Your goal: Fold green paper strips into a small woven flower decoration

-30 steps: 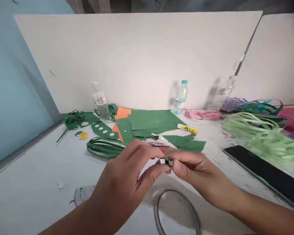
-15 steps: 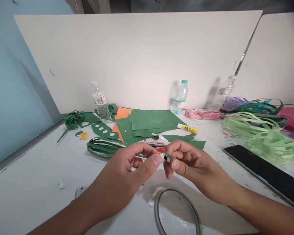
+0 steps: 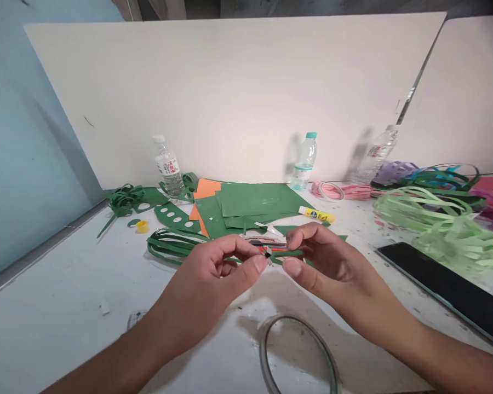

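Note:
My left hand (image 3: 224, 282) is closed in a pinch between thumb and forefinger. At its fingertips is the small folded end, dark and whitish, of a narrow green paper strip (image 3: 287, 253). The strip runs to the right, into the gap between the fingers of my right hand (image 3: 324, 262). That hand is open, thumb and forefinger apart around the strip's far end; whether a fingertip touches it is hard to see. Behind the hands lie a looped bundle of green paper strips (image 3: 170, 246) and a partly hidden red and black tool (image 3: 263, 244).
Green paper sheets (image 3: 263, 200) lie at the middle back with a yellow glue stick (image 3: 317, 214). A roll of clear tape (image 3: 267, 364) is in front. To the right are a black phone-like slab (image 3: 435, 290) and light green strips (image 3: 452, 235). Bottles (image 3: 304, 164) stand by the wall.
The small folded piece has passed from my right fingertips to my left ones. My right hand has opened and moved slightly up and right, and the green strip now shows between the hands.

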A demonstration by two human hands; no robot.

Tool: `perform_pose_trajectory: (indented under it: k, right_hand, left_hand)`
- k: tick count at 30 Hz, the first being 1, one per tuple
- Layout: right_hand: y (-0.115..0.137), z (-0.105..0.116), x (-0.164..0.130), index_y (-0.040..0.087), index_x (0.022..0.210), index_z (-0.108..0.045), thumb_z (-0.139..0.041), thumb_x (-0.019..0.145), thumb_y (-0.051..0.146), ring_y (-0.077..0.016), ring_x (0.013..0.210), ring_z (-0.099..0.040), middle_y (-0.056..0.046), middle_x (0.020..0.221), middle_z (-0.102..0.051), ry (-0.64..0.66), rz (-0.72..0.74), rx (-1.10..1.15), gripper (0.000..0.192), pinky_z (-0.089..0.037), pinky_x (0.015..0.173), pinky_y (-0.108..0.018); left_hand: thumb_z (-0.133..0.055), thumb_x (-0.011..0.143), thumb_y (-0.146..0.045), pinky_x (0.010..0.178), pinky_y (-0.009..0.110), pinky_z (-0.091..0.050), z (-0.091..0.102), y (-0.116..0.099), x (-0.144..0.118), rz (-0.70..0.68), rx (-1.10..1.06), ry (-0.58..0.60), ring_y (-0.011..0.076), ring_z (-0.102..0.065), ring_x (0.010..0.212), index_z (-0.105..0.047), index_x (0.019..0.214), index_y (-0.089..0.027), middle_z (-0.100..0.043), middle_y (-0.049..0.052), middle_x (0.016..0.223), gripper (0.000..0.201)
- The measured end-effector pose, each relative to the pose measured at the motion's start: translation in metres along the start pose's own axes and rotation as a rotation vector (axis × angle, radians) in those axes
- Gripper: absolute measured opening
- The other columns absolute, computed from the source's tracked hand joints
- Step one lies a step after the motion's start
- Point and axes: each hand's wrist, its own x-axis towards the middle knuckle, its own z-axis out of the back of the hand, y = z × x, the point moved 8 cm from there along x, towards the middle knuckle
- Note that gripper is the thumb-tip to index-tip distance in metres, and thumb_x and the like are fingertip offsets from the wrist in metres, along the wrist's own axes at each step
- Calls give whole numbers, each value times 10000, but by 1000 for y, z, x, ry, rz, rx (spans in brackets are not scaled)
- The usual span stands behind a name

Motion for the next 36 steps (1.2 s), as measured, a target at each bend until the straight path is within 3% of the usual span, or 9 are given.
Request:
perform_pose_trajectory:
  k: [3, 6, 9, 12, 17, 27, 36]
  right_hand:
    - [3, 4, -3, 302, 985, -552, -712, 907, 402, -173, 974, -485, 20, 1015, -504, -71, 49, -125, 204, -399, 833, -292]
    - [6, 6, -4, 275, 922, -574, -731, 892, 382, -167, 958, -485, 17, 980, -514, -112, 64, -169, 192, -388, 815, -279]
    - [-5, -8, -3, 238, 843, -595, -689, 916, 433, -133, 724, -465, 31, 790, -530, 52, -112, 25, 229, -381, 651, -264]
    - [-9, -18, -2, 209, 841, -641, -702, 904, 422, -114, 678, -447, 30, 758, -545, 137, -201, 175, 230, -367, 607, -248]
    - [-9, -15, 1, 205, 813, -668, -698, 908, 358, -96, 621, -390, 48, 696, -510, 104, -169, 169, 182, -332, 569, -240]
    - [-6, -13, 0, 217, 817, -695, -724, 888, 356, -114, 648, -417, 29, 718, -549, 59, -140, 133, 159, -336, 574, -258]
    - [-28, -24, -8, 206, 858, -644, -774, 854, 398, -48, 509, -255, 81, 660, -404, 165, -431, 416, 232, -206, 459, -212]
  left_hand:
    - [-652, 928, -443, 396, 166, -256, 3, -2, 1, -16, 95, -79, 60, -293, 423, -689, 881, -263, -341, -108, 484, 190]
    - [-645, 928, -435, 441, 175, -314, 5, -4, 1, -35, 153, -131, 67, -367, 461, -706, 889, -273, -466, -92, 548, 178]
    - [-651, 922, -434, 518, 182, -365, 4, -5, 2, -64, 183, -122, 84, -478, 581, -718, 887, -279, -608, -67, 709, 172]
    - [-644, 927, -432, 555, 192, -362, 1, -6, 3, -90, 225, -85, 95, -482, 631, -731, 869, -288, -639, -63, 771, 179]
    - [-624, 933, -468, 532, 208, -328, 1, -7, 3, -89, 249, -80, 105, -434, 604, -727, 880, -280, -604, -55, 733, 221]
    - [-619, 913, -511, 437, 212, -241, -3, -1, 2, 40, 182, -36, 92, -282, 500, -692, 953, -247, -437, -73, 624, 277]
    - [-567, 952, -520, 445, 197, -244, -7, 2, 3, 71, 152, 31, 90, -259, 489, -666, 931, -244, -322, -90, 564, 294]
